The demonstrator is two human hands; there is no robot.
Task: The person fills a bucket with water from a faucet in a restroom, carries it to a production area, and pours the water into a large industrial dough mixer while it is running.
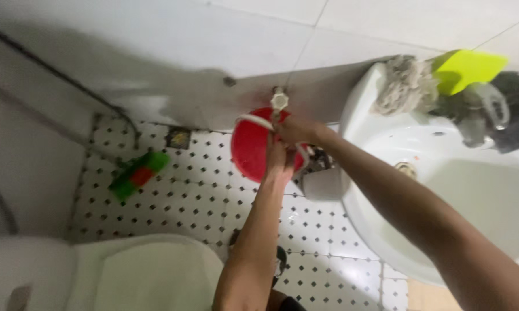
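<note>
Red bucket (251, 144) is seen under the wall tap (279, 101), w/ white handle (254, 120) up, above the dotted tile floor (202, 190), just left of the sink (374, 190). Left hand (279, 161) is laid against the bucket rim, fingers approx. extended; grip can't be told. Right hand (297, 129) is closed near tap/handle; what's gripped can't be told. Green-red brush (138, 174) is seen on floor, well apart.

1 head view, looking steeply down, close over tiled floor (202, 190) and sink (444, 190).
</note>
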